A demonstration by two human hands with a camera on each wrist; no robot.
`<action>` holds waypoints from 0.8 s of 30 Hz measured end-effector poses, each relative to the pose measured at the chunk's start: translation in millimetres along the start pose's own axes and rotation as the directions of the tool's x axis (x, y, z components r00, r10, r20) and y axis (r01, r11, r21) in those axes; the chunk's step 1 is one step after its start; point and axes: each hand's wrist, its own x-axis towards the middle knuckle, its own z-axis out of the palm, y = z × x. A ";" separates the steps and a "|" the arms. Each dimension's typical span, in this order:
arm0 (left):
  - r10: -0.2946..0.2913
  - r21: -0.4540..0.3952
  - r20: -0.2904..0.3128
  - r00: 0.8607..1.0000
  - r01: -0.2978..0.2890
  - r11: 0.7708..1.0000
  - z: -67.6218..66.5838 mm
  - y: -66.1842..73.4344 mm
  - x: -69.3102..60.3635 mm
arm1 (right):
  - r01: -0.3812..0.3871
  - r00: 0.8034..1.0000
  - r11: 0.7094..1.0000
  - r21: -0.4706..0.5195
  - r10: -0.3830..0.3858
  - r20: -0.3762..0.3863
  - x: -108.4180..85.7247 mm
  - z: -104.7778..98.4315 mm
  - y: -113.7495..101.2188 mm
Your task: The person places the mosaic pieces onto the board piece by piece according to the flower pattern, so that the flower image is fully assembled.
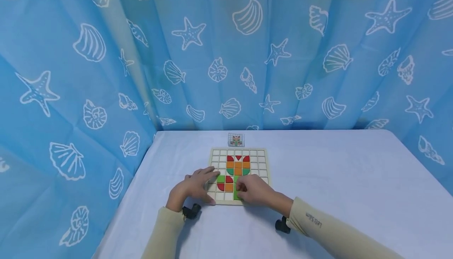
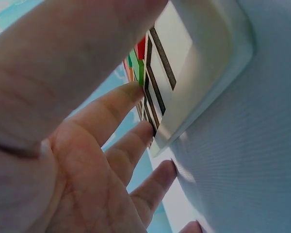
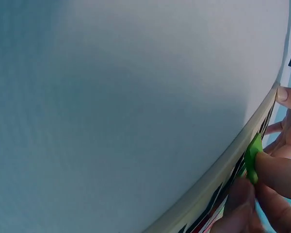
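A pale puzzle board (image 1: 264, 160) with a grid of square cells lies on the table. Red, orange and green tiles form a pattern in it, among them an orange tile (image 1: 229, 187) and a red piece (image 1: 238, 158). My left hand (image 1: 196, 184) rests at the board's left side with spread fingers; the left wrist view shows its fingertips along the board's edge. Over the lower middle of the board, my right hand (image 1: 255, 189) pinches a green tile (image 3: 252, 156) between thumb and finger. The tile stands tilted at the board's near edge, partly hidden by the fingers.
Behind the board lies a small pattern card (image 1: 236, 140) showing a coloured figure on a grid. A white cloth (image 1: 336, 172) covers the table. Blue curtains (image 1: 219, 46) with white shells and starfish hang at the back and left. Black devices (image 1: 191, 211) sit at both wrists.
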 end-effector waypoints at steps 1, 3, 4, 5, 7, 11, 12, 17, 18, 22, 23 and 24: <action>0.002 0.002 -0.005 1.000 -0.002 1.000 -0.7 0.1 -0.3 | 0.004 1.000 1.000 -0.015 -0.004 -0.007 0.3 0.3 -0.8; 0.000 0.004 -0.011 1.000 0.000 1.000 -0.4 0.1 -0.8 | 0.012 1.000 0.999 -0.041 -0.013 -0.019 0.6 1.9 -1.5; -0.001 0.004 -0.011 1.000 0.001 1.000 0.1 0.0 -1.1 | 0.017 1.000 0.998 -0.054 -0.018 -0.022 0.6 2.9 -1.4; -0.002 0.004 -0.011 1.000 0.002 1.000 0.7 0.0 -1.4 | 0.022 0.999 0.998 -0.060 -0.023 -0.023 0.4 3.7 -1.4; 0.001 -0.005 -0.004 1.000 -0.001 1.000 2.4 -0.1 -1.1 | 0.022 1.000 0.997 -0.070 -0.023 -0.017 -0.4 5.3 -0.6; 0.012 -0.003 0.002 1.000 -0.012 1.000 4.6 0.4 1.7 | 0.026 1.000 0.996 -0.090 -0.026 -0.004 -1.3 4.5 1.1; 0.014 -0.001 -0.001 1.000 -0.014 1.000 4.9 0.5 2.5 | 0.031 0.999 0.995 -0.090 -0.032 -0.005 -1.4 3.9 1.4; 0.026 -0.011 -0.004 1.000 -0.026 1.000 4.9 0.2 2.3 | 0.031 0.999 0.996 -0.083 -0.030 0.012 -0.5 1.2 3.3; 0.027 -0.016 -0.002 1.000 -0.027 1.000 4.6 -0.7 1.2 | 0.026 1.000 0.997 -0.076 -0.025 0.013 -0.3 0.5 3.4; 0.021 -0.086 -0.008 1.000 -0.022 0.996 1.2 -6.6 -6.2 | -0.004 1.000 1.000 -0.026 0.004 -0.013 0.8 -7.9 5.2; 0.022 -0.111 -0.014 1.000 -0.023 0.993 -0.1 -9.0 -8.3 | -0.012 1.000 1.000 -0.017 0.011 -0.027 0.6 -11.7 6.8; 0.018 -0.141 -0.021 1.000 -0.020 0.990 -1.9 -10.8 -10.8 | -0.023 0.999 1.000 -0.006 0.023 -0.042 -0.1 -16.3 8.9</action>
